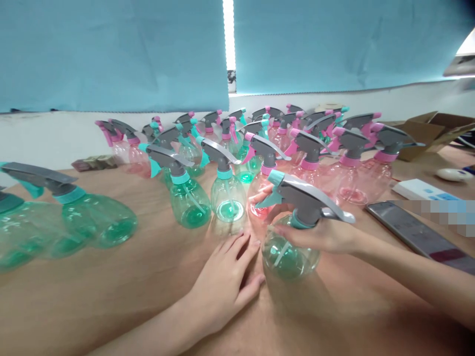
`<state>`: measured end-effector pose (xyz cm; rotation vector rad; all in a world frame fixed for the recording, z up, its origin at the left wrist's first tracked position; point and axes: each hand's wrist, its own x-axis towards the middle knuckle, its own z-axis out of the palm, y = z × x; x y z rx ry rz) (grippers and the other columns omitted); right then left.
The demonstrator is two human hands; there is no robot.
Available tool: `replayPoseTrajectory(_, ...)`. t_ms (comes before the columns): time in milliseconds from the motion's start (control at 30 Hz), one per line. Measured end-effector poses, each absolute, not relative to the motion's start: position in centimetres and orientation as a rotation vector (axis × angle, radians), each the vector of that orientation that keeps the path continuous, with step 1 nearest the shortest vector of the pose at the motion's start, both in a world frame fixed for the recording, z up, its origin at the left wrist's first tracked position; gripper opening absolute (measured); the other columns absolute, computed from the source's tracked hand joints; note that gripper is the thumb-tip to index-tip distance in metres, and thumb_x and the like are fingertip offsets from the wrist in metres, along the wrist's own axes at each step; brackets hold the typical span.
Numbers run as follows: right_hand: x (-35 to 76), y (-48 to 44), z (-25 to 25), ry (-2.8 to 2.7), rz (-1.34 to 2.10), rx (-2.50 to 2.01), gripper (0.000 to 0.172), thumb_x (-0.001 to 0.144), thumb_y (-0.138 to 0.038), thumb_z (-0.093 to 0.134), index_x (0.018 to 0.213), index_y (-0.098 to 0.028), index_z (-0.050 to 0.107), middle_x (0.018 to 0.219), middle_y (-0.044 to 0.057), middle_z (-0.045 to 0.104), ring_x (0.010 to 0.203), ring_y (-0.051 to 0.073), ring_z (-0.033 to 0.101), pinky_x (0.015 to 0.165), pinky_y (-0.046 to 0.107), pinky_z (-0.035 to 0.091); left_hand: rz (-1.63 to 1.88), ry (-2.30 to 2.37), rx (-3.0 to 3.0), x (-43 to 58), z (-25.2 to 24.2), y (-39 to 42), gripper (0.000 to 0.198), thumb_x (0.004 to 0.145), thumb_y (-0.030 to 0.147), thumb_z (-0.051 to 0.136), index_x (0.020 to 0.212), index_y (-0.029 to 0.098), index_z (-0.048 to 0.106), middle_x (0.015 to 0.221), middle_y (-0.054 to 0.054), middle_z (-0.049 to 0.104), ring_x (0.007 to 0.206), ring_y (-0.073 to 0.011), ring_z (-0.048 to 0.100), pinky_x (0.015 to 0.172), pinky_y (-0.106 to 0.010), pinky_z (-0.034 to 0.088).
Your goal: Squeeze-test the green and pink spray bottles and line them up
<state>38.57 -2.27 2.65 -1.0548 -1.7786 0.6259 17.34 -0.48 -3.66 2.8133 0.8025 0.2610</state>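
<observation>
My right hand [319, 235] is closed round the neck of a green spray bottle [291, 257] with a grey trigger head and teal collar, standing on the wooden table [111, 296]. My left hand [226, 282] lies flat on the table just left of that bottle, fingers stretched out, holding nothing. Right behind stand two more green spray bottles [189, 200] [228, 198] and a pink spray bottle [260, 195].
Several green and pink spray bottles [308, 143] crowd the back of the table. Two green bottles [92, 222] stand at the left edge. A phone [415, 230] and a white box [419, 190] lie at right, a cardboard box [430, 131] behind. Blue curtains hang on the wall.
</observation>
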Motion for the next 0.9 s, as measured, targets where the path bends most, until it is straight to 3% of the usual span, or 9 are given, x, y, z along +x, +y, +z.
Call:
replayPoseTrajectory(167,39.0,-2.2,2.1,-1.831,0.508,-1.136,0.015,0.077,-0.016,0.059,0.087,-0.027,0.056,0.08,0.0,0.064,0.069,0.014,0.064,0.062,0.023,0.056,0.259,0.805,2.812,17.4,-3.6,-0.5,0.049,0.092,0.033,0.052,0.137,0.014,0.045,0.144,-0.016,0.042,0.133,-0.0321,0.036,0.106,-0.05,0.036)
replayPoseTrajectory(233,38.8,-2.1,2.4,-1.822,0.465,-1.12,0.014,0.073,-0.017,0.055,0.084,-0.026,0.057,0.074,-0.001,0.063,0.063,0.014,0.062,0.056,0.023,0.055,0.261,0.803,2.813,17.4,-3.6,-0.4,0.05,0.093,0.033,0.052,0.138,0.013,0.045,0.145,-0.016,0.042,0.133,-0.0323,0.037,0.106,-0.05,0.036)
replayPoseTrajectory(367,38.2,-2.0,3.3,-1.806,0.471,-1.052,0.032,0.067,-0.016,0.049,0.095,-0.026,0.061,0.06,-0.003,0.06,0.057,0.016,0.061,0.052,0.025,0.054,0.263,0.796,2.813,17.4,-3.6,-0.4,0.05,0.092,0.033,0.052,0.138,0.014,0.045,0.142,-0.016,0.044,0.132,-0.0323,0.038,0.105,-0.051,0.036)
replayPoseTrajectory(567,38.5,-2.2,2.8,-1.787,0.633,-1.009,0.053,0.067,-0.011,0.049,0.116,-0.028,0.058,0.088,0.001,0.07,0.075,0.017,0.069,0.065,0.026,0.059,0.248,0.796,2.822,17.3,-3.7,-0.4,0.049,0.092,0.033,0.052,0.138,0.015,0.045,0.144,-0.016,0.043,0.133,-0.0317,0.036,0.105,-0.05,0.036)
replayPoseTrajectory(767,38.9,-2.2,2.5,-1.821,0.678,-0.981,0.052,0.07,-0.01,0.049,0.118,-0.028,0.058,0.101,0.002,0.07,0.072,0.015,0.069,0.072,0.028,0.06,0.262,0.795,2.818,17.4,-3.7,-0.3,0.049,0.093,0.033,0.052,0.137,0.014,0.045,0.143,-0.016,0.043,0.133,-0.0323,0.037,0.105,-0.051,0.036)
replayPoseTrajectory(900,39.1,-2.3,2.6,-1.828,0.625,-1.014,0.05,0.072,-0.013,0.05,0.118,-0.027,0.058,0.088,0.0,0.07,0.074,0.017,0.07,0.07,0.029,0.059,0.248,0.804,2.815,17.4,-3.5,-0.4,0.049,0.093,0.034,0.052,0.138,0.014,0.045,0.143,-0.016,0.044,0.132,-0.0327,0.037,0.105,-0.051,0.036)
